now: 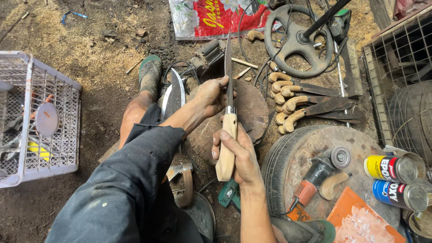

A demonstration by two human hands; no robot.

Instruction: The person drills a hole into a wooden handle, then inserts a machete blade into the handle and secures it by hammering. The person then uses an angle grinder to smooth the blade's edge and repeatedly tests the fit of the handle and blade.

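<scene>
A red and white sack (pixel 211 18) lies flat at the top. Two labelled cans (lying on their sides) sit at right: one yellow (pixel 389 168), one blue (pixel 398 195).

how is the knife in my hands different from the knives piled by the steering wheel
The held knife has a straight, pale wooden handle; the piled knives have curved, hooked handles. Its blade is bright and narrow; theirs are dark and broader. It points upright, gripped by the right hand and left hand; they lie flat. All have light wooden handles.
</scene>
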